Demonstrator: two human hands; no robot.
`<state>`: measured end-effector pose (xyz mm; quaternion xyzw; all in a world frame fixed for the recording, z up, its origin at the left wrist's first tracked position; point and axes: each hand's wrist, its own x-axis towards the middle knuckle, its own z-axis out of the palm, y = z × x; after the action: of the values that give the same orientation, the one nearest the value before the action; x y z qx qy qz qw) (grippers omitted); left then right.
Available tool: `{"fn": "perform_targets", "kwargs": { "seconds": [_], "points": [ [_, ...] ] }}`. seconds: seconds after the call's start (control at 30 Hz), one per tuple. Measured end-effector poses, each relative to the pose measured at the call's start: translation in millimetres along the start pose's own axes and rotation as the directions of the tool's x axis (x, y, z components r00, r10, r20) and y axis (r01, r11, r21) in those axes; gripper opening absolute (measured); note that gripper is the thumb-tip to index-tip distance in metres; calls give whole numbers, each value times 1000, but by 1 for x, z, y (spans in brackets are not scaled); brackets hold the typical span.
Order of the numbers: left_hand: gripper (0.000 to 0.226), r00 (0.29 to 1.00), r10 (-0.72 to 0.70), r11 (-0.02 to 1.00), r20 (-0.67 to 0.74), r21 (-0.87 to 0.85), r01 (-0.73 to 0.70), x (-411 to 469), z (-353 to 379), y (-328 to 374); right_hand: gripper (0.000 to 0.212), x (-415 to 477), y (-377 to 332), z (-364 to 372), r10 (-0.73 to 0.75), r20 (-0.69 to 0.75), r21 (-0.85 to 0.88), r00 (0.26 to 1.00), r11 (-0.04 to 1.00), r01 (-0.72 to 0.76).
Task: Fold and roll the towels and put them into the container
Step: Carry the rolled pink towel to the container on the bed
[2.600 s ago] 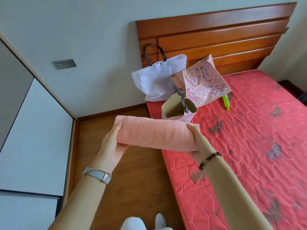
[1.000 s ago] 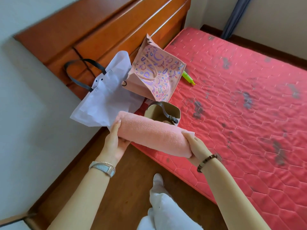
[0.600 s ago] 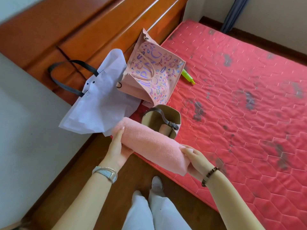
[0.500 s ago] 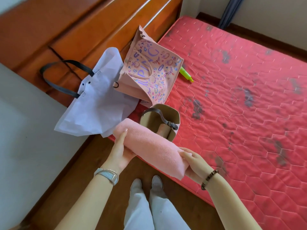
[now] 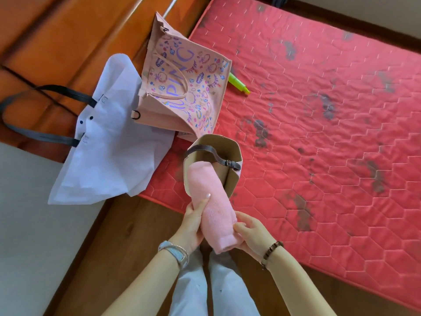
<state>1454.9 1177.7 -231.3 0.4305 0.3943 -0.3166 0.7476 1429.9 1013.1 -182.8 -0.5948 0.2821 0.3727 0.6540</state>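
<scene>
A rolled pink towel [image 5: 210, 201] points end-first into the open mouth of a small beige bucket bag [image 5: 234, 147] with a brown strap, which stands on the near corner of the red mattress. The towel's far end sits inside the bag's rim, under the strap. My left hand [image 5: 193, 221] grips the roll along its left side. My right hand [image 5: 249, 233] holds its near end from the right and below.
Behind the bucket bag a pink printed tote [image 5: 182, 87] and a white paper bag [image 5: 109, 144] with black handles lean on the wooden headboard [image 5: 68, 42]. A green marker [image 5: 239, 84] lies on the red mattress [image 5: 330, 133]. Wooden floor and my legs are below.
The towel was held level across both hands beside the bag; it has turned lengthwise and its far end has gone into the bucket bag. The camera has tilted further down.
</scene>
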Motion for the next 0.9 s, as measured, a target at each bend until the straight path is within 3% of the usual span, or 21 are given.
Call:
{"fn": "perform_targets", "kwargs": {
  "seconds": [0.2,0.5,0.6,0.9],
  "points": [
    [109,999,-29,993,14,114,28,5,-16,-5,39,17,15,25,-31,-135,-14,990,999,29],
    [76,997,-6,971,-73,236,23,48,-21,34,37,62,-1,35,-80,-155,54,985,995,89],
    [68,996,34,953,-80,304,-8,72,-17,47,25,86,-6,30,-62,-183,99,981,992,81],
    [68,997,72,918,-6,390,-64,156,-12,61,51,168,-6,16,-10,-261,21,965,1000,16]
  ]
}}
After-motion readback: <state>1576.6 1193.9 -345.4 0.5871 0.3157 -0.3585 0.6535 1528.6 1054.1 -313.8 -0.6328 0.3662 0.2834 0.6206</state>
